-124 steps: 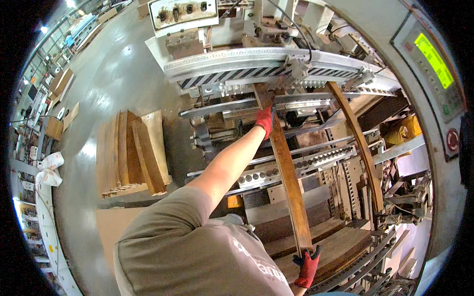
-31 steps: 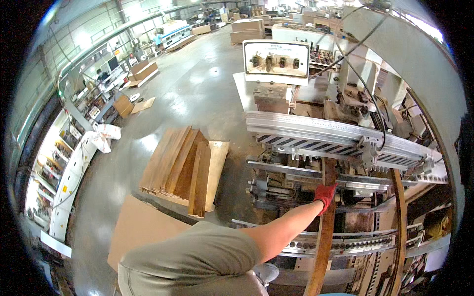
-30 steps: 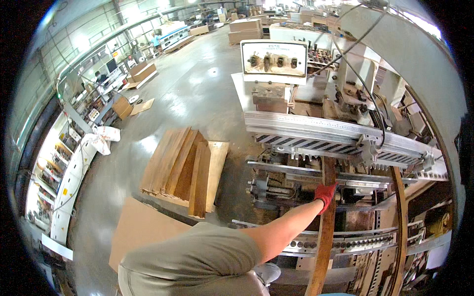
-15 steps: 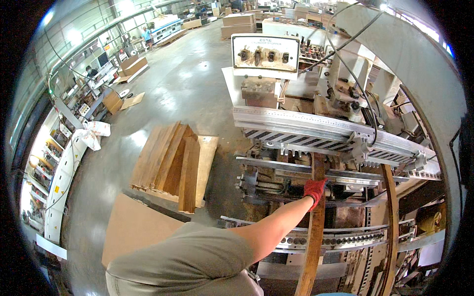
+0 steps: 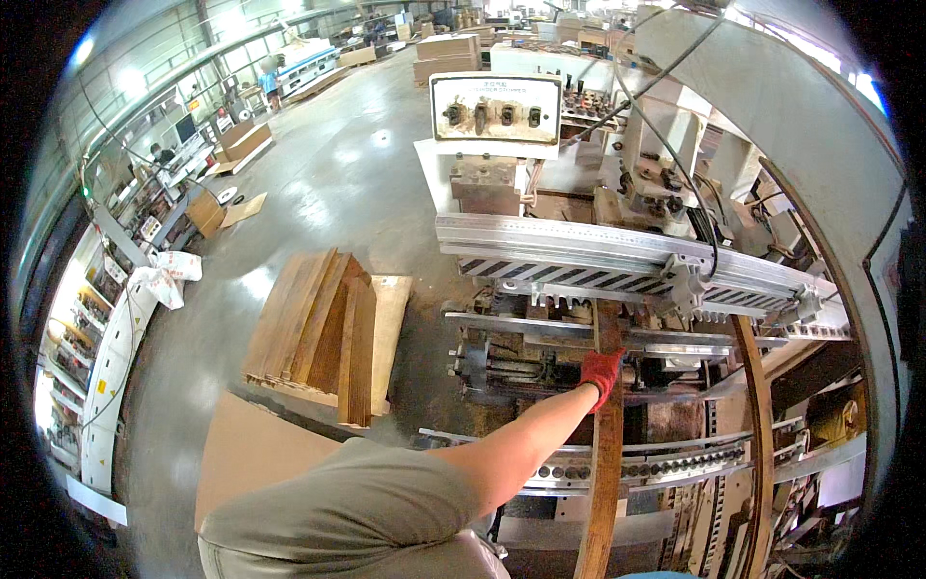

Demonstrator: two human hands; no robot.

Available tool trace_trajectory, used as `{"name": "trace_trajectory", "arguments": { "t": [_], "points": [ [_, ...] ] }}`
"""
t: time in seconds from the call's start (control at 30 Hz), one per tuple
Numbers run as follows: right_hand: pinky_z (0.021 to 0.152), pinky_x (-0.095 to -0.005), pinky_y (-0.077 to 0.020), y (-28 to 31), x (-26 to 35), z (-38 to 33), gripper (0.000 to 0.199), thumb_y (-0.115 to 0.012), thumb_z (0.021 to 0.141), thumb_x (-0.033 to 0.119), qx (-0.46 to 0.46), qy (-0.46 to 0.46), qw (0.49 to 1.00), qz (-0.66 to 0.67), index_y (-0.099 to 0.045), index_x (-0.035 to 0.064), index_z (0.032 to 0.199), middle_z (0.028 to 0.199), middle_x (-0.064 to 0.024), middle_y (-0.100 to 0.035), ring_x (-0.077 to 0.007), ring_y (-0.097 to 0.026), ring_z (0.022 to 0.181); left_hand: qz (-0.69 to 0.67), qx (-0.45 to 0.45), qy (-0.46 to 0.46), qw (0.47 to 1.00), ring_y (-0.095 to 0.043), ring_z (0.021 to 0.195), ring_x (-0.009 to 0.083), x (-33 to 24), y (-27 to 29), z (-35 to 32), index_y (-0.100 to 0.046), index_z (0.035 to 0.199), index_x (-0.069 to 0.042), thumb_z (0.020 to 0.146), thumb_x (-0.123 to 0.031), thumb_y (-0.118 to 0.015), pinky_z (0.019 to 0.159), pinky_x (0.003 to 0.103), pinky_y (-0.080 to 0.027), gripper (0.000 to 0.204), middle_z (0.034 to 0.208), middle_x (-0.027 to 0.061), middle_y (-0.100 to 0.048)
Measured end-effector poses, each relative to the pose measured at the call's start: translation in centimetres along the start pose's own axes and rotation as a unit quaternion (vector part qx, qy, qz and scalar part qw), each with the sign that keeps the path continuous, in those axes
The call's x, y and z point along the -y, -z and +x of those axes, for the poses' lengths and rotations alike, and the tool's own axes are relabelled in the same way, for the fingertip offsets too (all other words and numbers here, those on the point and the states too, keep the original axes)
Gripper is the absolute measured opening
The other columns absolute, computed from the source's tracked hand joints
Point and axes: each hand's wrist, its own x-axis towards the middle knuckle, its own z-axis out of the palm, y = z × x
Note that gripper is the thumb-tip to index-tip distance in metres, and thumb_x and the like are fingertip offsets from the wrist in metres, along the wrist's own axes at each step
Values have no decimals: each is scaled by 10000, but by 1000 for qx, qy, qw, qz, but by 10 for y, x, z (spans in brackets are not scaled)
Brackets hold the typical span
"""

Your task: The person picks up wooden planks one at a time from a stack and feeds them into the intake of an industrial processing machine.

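Machine rails [image 5: 521, 325]: left board [image 5: 607, 454], right board [image 5: 760, 425], laid across, apart. Floor [image 5: 323, 183], grey: pale sheet [image 5: 394, 318] under plank stack [image 5: 294, 318]; farther, cardboard [image 5: 244, 209].

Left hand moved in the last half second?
No, no clear shift toward or away from the striped rail; the left hand is still on the wooden board, just nearside of the metal bar.

The glove [image 5: 600, 376] is red, the plank [image 5: 605, 454] brown, the rail [image 5: 569, 248] black-striped silver, the far machine [image 5: 307, 68] apparently blue and white.
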Motion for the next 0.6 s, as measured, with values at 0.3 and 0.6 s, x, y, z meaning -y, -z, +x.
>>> {"name": "trace_trajectory", "arguments": {
  "t": [0.3, 0.6],
  "points": [
    [623, -444, -514, -8, -4, -5, 447, -636, 773, 121, -8, -30, 1000, 6, -518, 18, 1192, 804, -186, -655, -335, -657, 760, 83, 96, -96, 987, -613, 1044, 340, -2, 0, -1, -596, 1156, -19, 769, -583, -646, 848, 430, -483, 686, 1117, 186, -647],
    [622, -438, -516, -4, -10, -7, 463, -631, 775, 102, -7, -19, 1000, 10, -508, 12, 1213, 801, -185, -654, -330, -658, 758, 69, 65, -117, 989, -639, 947, 356, 37, -7, 28, -626, 1081, -4, 813, -644, -547, 765, 444, -498, 698, 1000, 199, -673]
  ]
}}
